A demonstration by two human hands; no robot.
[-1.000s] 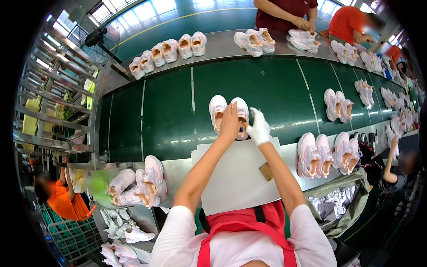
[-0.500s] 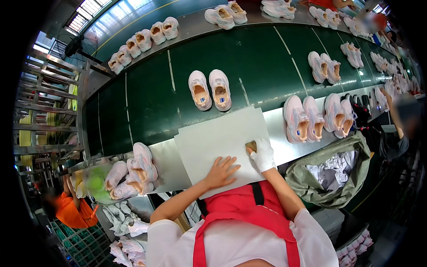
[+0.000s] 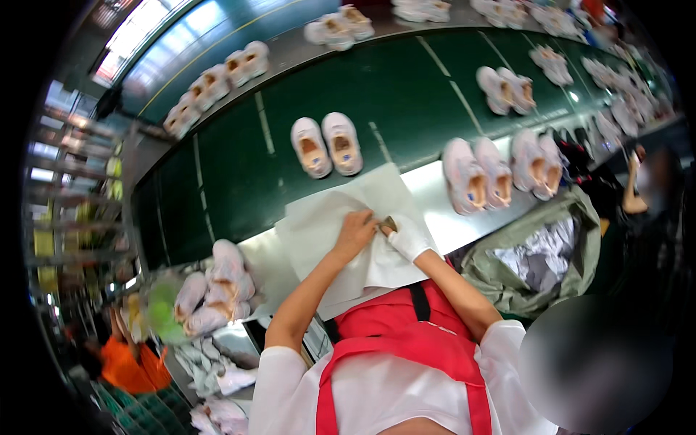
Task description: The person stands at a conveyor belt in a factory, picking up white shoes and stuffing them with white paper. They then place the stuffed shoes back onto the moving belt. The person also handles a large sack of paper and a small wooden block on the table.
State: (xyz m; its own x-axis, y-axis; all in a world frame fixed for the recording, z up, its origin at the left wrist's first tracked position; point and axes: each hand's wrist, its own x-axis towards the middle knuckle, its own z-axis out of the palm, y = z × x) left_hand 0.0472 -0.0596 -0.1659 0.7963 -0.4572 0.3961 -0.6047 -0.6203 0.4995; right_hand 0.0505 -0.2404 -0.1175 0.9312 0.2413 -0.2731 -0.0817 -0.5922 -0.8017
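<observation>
A stack of thin white paper sheets [image 3: 312,246] lies across the metal ledge in front of me, its top sheet creased and lifted around my hands. My bare left hand [image 3: 354,235] is closed on that top sheet, fingers gathered near the middle. Against its fingertips sits my right hand [image 3: 407,238], in a white glove with the thumb bare. It grips a small brownish piece [image 3: 388,224], whose exact kind I cannot make out. Just beyond the paper, a pair of pale pink sneakers [image 3: 342,148] stands on the green conveyor belt [image 3: 239,185].
More sneakers [image 3: 464,181] stand on the ledge to the right, others [image 3: 225,283] pile up at left. A green sack [image 3: 475,272] of crumpled paper is by my right arm. A blurred person [image 3: 594,362] is at lower right; a person in orange [image 3: 134,366] is at left.
My left hand has gone from lying flat to bunching the top sheet. My right hand has moved left to meet it. The view has shifted, and a blurred person appears at lower right.
</observation>
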